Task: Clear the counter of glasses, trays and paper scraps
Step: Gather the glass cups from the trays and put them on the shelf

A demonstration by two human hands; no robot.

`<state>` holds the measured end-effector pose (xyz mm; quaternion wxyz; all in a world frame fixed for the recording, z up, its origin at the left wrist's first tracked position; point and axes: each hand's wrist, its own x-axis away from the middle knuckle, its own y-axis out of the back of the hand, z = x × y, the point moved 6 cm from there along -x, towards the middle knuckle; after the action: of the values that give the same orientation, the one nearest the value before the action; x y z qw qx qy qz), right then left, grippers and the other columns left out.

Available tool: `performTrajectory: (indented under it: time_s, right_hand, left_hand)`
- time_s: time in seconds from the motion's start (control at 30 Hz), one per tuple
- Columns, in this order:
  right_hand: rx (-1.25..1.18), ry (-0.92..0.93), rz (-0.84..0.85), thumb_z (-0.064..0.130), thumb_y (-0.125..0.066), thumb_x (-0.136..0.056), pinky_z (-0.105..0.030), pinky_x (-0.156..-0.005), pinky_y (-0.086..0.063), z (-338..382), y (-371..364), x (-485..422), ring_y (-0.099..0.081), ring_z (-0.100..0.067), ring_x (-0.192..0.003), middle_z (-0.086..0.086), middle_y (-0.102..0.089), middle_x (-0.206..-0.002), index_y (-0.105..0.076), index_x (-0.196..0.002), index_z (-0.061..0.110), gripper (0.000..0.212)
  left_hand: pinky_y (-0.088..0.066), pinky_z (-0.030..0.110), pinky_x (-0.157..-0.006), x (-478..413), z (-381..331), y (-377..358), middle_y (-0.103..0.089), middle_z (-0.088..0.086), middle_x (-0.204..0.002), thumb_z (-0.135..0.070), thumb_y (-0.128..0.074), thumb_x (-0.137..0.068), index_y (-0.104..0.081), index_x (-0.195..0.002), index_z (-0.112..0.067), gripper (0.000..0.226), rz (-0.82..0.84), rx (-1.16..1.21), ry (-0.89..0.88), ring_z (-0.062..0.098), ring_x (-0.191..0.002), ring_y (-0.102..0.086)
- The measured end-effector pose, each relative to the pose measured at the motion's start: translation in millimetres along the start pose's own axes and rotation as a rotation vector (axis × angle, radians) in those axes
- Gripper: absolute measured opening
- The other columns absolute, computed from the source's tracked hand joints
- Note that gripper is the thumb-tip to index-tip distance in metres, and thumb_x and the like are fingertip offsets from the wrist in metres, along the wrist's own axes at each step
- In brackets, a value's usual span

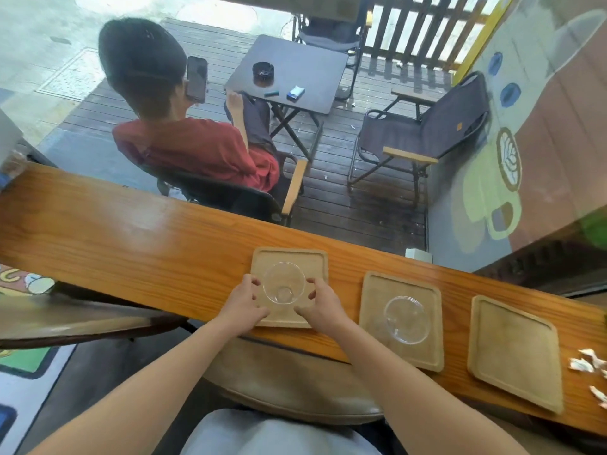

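Three pale wooden trays lie in a row on the long wooden counter [131,244]. The left tray [315,261] carries a clear glass [284,282]. My left hand [243,303] grips that tray's left edge and my right hand [323,305] grips its right edge, thumbs on top near the front. The middle tray [374,310] holds a second clear glass [407,320]. Nothing sits on the right tray [515,349]. White paper scraps [588,362] lie at the counter's far right.
Beyond the glass front, a person in a red shirt sits in a folding chair with a phone. A small black table [295,67] and another folding chair [427,136] stand on the deck. A round stool [295,382] is below the counter.
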<state>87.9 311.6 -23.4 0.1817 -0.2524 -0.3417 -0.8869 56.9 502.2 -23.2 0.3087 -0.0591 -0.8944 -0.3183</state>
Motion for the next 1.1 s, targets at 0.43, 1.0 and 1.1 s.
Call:
performTrajectory:
  time_s: [0.43, 1.0, 1.1]
  right_hand:
    - [-0.141, 0.000, -0.037, 0.019, -0.077, -0.086, -0.036, -0.097, -0.053, 3.6, 9.8, 3.7, -0.055, -0.017, -0.116, 0.000, -0.053, -0.138, -0.038, -0.144, 0.029, 0.071]
    - [-0.310, 0.131, -0.369, 0.026, -0.079, -0.085, -0.048, -0.087, -0.059, -10.7, 151.3, 59.9, -0.065, -0.026, -0.105, 0.000, -0.059, -0.122, -0.046, -0.131, 0.022, 0.056]
    - [-0.341, 0.159, -0.421, 0.024, -0.079, -0.085, -0.045, -0.086, -0.058, -16.1, 168.6, 72.0, -0.065, -0.028, -0.104, -0.001, -0.059, -0.121, -0.047, -0.130, 0.022, 0.055]
  left_hand:
    - [-0.055, 0.034, -0.077, -14.6, -29.3, -11.0, -0.053, -0.002, -0.114, -0.023, -0.079, -0.081, -0.030, -0.135, -0.038, 0.075, 0.050, 0.044, -0.096, 0.022, -0.097, -0.062]
    - [-0.060, 0.042, -0.077, 9.6, -194.4, -38.3, -0.058, 0.004, -0.114, -0.023, -0.080, -0.080, -0.040, -0.137, -0.027, 0.070, 0.006, 0.077, -0.536, 0.023, -0.085, -0.066]
    - [-0.061, 0.041, -0.073, 17.1, -215.6, -42.9, -0.058, 0.003, -0.113, -0.021, -0.080, -0.080, -0.042, -0.136, -0.026, 0.068, 0.002, 0.065, -0.589, 0.024, -0.077, -0.067]
